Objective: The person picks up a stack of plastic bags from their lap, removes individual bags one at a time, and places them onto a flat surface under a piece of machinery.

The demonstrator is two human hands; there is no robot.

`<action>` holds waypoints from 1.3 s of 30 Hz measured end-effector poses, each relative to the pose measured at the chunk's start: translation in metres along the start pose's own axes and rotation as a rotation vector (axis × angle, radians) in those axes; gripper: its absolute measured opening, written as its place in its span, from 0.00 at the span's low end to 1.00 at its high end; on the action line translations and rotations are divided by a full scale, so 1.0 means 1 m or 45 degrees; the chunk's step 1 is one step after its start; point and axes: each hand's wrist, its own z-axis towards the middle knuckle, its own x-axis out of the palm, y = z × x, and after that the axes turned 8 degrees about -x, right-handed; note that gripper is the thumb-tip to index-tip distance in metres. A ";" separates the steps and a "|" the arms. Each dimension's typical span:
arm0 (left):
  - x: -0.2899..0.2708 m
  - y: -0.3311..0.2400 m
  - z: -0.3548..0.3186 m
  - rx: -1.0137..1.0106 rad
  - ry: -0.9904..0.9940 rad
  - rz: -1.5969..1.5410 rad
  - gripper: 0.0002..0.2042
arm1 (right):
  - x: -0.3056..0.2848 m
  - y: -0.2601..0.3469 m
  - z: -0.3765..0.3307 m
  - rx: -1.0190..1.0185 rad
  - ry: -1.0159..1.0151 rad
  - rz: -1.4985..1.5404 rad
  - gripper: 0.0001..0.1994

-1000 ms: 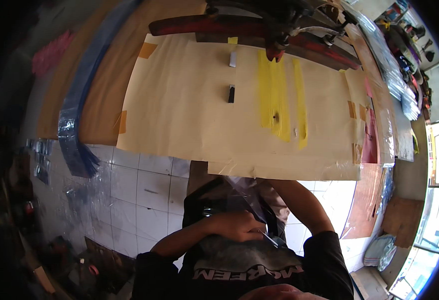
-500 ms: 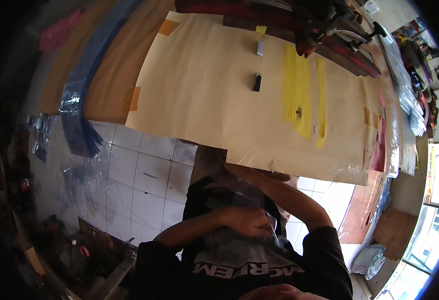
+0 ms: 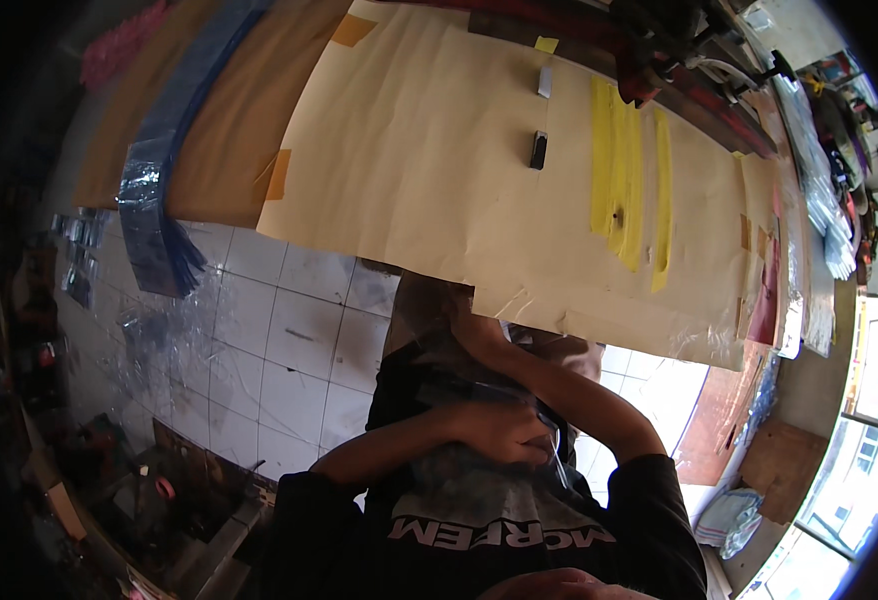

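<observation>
Head view shows the left hand [image 3: 499,432] curled over a clear plastic sheet [image 3: 479,470] held flat against the chest, well below the paper-covered table [image 3: 439,150], with the right hand apparently hidden underneath.

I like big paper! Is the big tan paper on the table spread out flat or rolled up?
Spread out flat: the tan paper sheet lies open across the table, with yellow strips lying on it.

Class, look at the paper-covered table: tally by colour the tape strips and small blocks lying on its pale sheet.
Long yellow strips: 2
Small yellow tab: 1
Black block: 1
Pale grey block: 1
Total: 5
</observation>
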 end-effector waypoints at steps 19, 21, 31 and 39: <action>0.000 0.005 0.001 0.046 -0.008 -0.014 0.10 | -0.014 0.005 0.011 -0.006 -0.119 0.133 0.18; 0.000 0.005 0.001 0.047 -0.008 -0.027 0.10 | -0.014 0.005 0.012 0.026 -0.095 0.067 0.17; 0.000 0.003 -0.001 0.055 -0.026 -0.048 0.10 | -0.026 0.009 0.019 -0.036 -0.123 -0.028 0.17; 0.000 0.005 -0.001 0.033 -0.019 -0.074 0.10 | -0.034 -0.004 0.044 -0.275 -0.347 0.090 0.18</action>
